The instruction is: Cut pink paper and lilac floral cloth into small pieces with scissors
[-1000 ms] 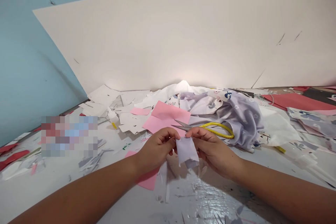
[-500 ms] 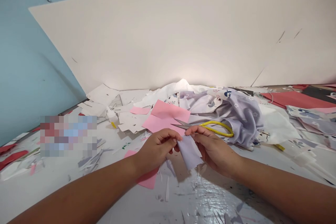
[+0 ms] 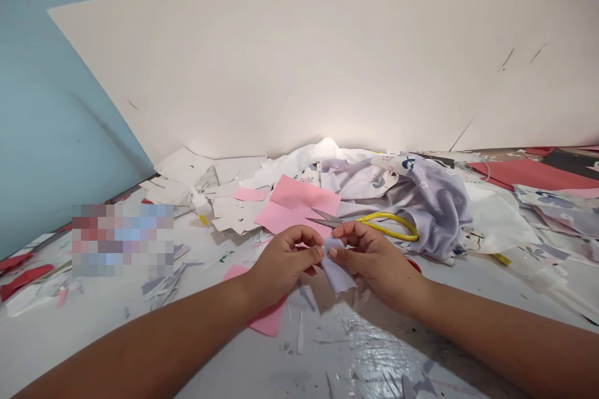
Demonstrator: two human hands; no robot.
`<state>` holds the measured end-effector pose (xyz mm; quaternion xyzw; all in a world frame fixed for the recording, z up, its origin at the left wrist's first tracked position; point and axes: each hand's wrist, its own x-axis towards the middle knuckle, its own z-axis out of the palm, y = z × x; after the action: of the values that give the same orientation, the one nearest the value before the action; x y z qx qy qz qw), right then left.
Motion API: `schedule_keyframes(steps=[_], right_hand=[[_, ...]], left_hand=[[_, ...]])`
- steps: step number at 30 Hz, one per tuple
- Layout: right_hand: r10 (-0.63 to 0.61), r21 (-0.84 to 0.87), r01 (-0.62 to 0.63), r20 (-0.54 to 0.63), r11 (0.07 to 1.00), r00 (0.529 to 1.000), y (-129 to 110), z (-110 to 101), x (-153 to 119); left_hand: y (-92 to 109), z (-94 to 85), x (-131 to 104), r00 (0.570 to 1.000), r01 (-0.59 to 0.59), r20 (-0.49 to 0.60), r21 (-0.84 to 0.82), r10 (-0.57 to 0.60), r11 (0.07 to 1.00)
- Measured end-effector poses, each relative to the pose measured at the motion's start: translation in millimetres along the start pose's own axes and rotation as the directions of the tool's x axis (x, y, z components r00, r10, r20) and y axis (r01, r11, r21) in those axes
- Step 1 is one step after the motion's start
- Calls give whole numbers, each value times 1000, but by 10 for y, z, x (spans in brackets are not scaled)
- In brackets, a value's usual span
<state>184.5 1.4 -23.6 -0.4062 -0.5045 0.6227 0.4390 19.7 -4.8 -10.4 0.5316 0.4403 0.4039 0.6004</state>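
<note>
Between my two hands is a small lavender piece of fabric [image 3: 337, 275], its free end hanging down toward me. My left hand [image 3: 287, 262] pinches its upper left edge between thumb and fingers. The right hand [image 3: 374, 259] grips it from the other side, thumb laid across the front. Just beyond my fingers lie scissors [image 3: 390, 224] with yellow handles, blades slightly parted and pointing left. Their tips rest over a pink sheet [image 3: 299, 199]. Another pink piece [image 3: 269, 318] is partly hidden beneath my left forearm.
Behind the scissors is a heap of lavender patterned fabric [image 3: 440, 206]. A white glue bottle [image 3: 200, 202] lies at left among white paper pieces [image 3: 234, 215]. Red sheets [image 3: 533, 173] lie at far right. A white board [image 3: 318, 56] rises behind the scrap-strewn table [image 3: 215, 355].
My right thumb has come across the front of the lavender fabric, which now looks narrower and more gathered. Both hands remain in nearly the same place.
</note>
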Motion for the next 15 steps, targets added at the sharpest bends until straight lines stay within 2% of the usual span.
schedule_keyframes(steps=[5, 10, 15], right_hand=[[14, -3, -14, -86, 1000, 996, -15, 30, 0], [4, -13, -5, -112, 1000, 994, -19, 39, 3], [-7, 73, 15, -105, 997, 994, 4, 23, 12]], left_hand=[[-33, 15, 20, 994, 98, 56, -121, -92, 988], [-71, 6, 39, 984, 142, 114, -40, -136, 989], [-57, 13, 36, 987, 134, 91, -18, -132, 991]])
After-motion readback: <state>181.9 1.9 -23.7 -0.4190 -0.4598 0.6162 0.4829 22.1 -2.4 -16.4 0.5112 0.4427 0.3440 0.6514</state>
